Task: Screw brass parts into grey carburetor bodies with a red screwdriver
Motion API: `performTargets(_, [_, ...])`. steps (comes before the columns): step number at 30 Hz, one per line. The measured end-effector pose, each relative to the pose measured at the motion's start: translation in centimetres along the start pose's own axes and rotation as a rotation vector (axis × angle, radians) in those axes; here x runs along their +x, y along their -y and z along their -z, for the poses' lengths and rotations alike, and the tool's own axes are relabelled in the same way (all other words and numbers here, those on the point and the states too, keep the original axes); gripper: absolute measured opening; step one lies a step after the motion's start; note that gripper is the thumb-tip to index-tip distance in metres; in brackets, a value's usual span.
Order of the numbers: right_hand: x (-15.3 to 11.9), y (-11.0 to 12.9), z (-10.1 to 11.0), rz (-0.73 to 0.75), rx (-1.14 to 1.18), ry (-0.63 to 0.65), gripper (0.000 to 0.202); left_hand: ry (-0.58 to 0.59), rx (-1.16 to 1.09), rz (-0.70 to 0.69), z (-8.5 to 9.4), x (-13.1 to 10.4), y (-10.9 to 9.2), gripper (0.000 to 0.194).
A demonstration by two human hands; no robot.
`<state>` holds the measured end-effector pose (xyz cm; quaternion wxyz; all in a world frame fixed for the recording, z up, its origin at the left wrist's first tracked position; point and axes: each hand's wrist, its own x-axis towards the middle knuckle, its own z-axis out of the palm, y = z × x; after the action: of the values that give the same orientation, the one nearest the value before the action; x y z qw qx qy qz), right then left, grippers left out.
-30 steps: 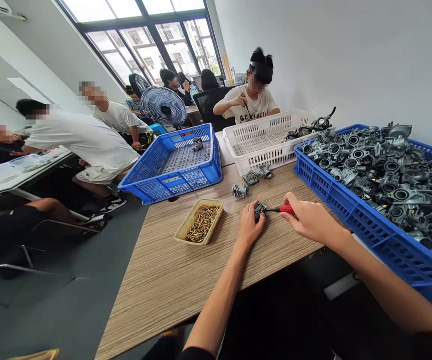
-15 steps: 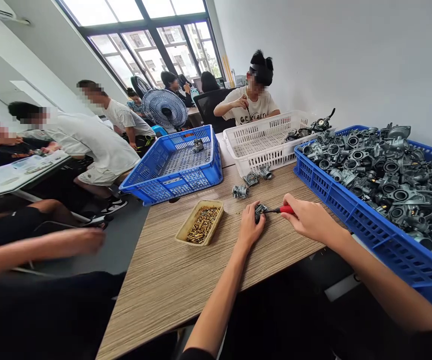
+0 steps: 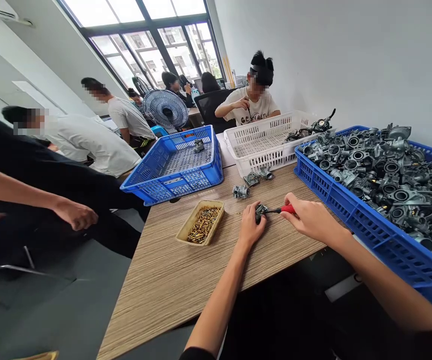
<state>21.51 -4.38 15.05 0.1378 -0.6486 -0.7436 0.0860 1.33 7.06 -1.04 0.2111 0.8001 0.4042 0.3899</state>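
Note:
My left hand (image 3: 251, 223) is closed around a small grey metal carburetor body (image 3: 261, 212), pressing it to the wood-grain table (image 3: 163, 280). A screwdriver with a red handle (image 3: 288, 209) is gripped in my right hand (image 3: 308, 217), its shaft level and its tip at the carburetor body. Exactly where the tip sits is too small to see. Left of my hands stands a shallow cream tray (image 3: 180, 237) holding many small brass pieces (image 3: 204, 225). Just beyond my left hand lie a loose carburetor body (image 3: 241, 191) and two more (image 3: 251, 179) against the white crate.
A blue crate (image 3: 324, 192) heaped with carburetor bodies fills the right side. At the back stand a white crate (image 3: 266, 162) and another blue crate (image 3: 170, 187) with one part inside. A co-worker (image 3: 255, 102) sits opposite. A walking person's hand (image 3: 75, 212) hangs near the table's left edge.
A person at the left has moved rightward, closer to the table, now hiding part of the other workbench. My hands, the screwdriver and the carburetor body have barely shifted.

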Motion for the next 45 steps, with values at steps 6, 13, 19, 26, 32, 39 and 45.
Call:
performTargets(6, [-0.05, -0.02, 0.04, -0.016, 0.014, 0.01, 0.01, 0.007, 0.008, 0.012, 0.08, -0.03, -0.08, 0.051])
performTargets(13, [-0.1, 0.27, 0.24, 0.061, 0.086, 0.005, 0.013, 0.011, 0.014, 0.014, 0.17, 0.04, -0.28, 0.052])
performTargets(19, [-0.02, 0.15, 0.16, -0.017, 0.001, 0.004, 0.017, 0.015, 0.012, 0.023, 0.2, -0.01, -0.41, 0.052])
performTargets(26, [0.13, 0.31, -0.05, -0.062, -0.035, 0.012, 0.016, 0.013, 0.018, 0.016, 0.3, 0.02, -0.45, 0.052])
performTargets(32, [-0.02, -0.28, 0.08, 0.068, 0.112, 0.004, 0.023, 0.016, 0.021, 0.028, 0.32, -0.01, -0.54, 0.052])
performTargets(39, [0.1, -0.41, -0.03, -0.027, 0.018, -0.004, 0.02, 0.014, 0.012, 0.033, 0.26, 0.02, -0.6, 0.051])
performTargets(45, [0.15, -0.36, -0.29, -0.002, 0.014, -0.026, 0.012, 0.005, 0.009, 0.017, 0.29, 0.08, -0.59, 0.05])
